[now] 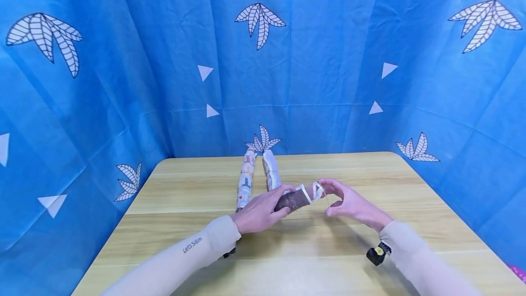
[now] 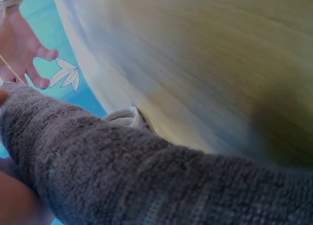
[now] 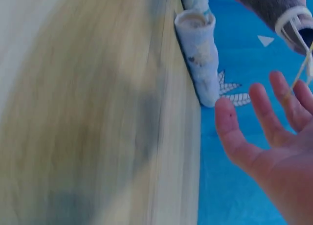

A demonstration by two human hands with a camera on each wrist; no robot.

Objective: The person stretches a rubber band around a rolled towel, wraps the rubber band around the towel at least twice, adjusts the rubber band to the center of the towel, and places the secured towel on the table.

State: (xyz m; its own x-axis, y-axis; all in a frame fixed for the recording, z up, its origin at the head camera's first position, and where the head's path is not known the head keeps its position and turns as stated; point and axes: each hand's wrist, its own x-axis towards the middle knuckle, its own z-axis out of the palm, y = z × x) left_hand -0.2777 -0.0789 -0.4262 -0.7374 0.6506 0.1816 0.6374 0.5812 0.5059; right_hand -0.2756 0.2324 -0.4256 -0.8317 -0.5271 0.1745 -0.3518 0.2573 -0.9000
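My left hand [image 1: 260,211] grips a rolled dark grey-brown towel [image 1: 292,201] with a white stripe near its right end, held above the table. In the left wrist view, the fuzzy towel roll [image 2: 122,171] fills the lower part. A thin light rubber band [image 3: 301,71] runs from the end of the roll to the fingers of my right hand [image 1: 349,202]. These fingers are spread apart, with the band stretched over them. Behind the left hand lie a patterned white towel roll [image 1: 245,179] and a pale lavender roll [image 1: 271,170].
The wooden table [image 1: 197,177] has rounded far corners. A blue curtain [image 1: 320,58] with leaf and triangle prints encloses its back and sides. Both wrists wear small black devices, such as the one on the right wrist [image 1: 377,254].
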